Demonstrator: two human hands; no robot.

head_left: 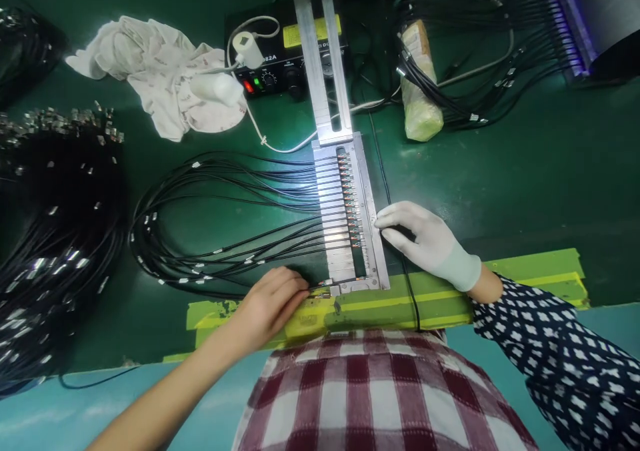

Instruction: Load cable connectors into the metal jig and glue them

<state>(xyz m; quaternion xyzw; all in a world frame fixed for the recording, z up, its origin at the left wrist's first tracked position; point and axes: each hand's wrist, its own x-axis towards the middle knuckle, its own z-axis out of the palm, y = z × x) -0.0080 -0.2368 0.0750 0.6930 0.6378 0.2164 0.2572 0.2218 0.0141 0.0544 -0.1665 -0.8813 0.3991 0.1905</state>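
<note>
A metal fixture [373,211] lies on the green bench, with several black cables [235,243] running into its slots from the left. Their stripped ends with small connectors [353,204] line up along the dark gap in the fixture. My bare left hand [274,304] is closed at the fixture's lower left corner, its fingertips pinching a black cable close to the connector end. On the other side, my right hand [425,241], in a white glove, has thumb and forefinger brought together at the fixture's right edge. Its other fingers are partly hidden beneath.
A slotted metal bar [323,57] reaches over the fixture, before a black control box [273,77] with lit indicators. Cloth [155,77] lies left of it. Cable bundles [60,237] pile at left. A wrapped roll [421,91] and purple-lit device [570,31] stand at right.
</note>
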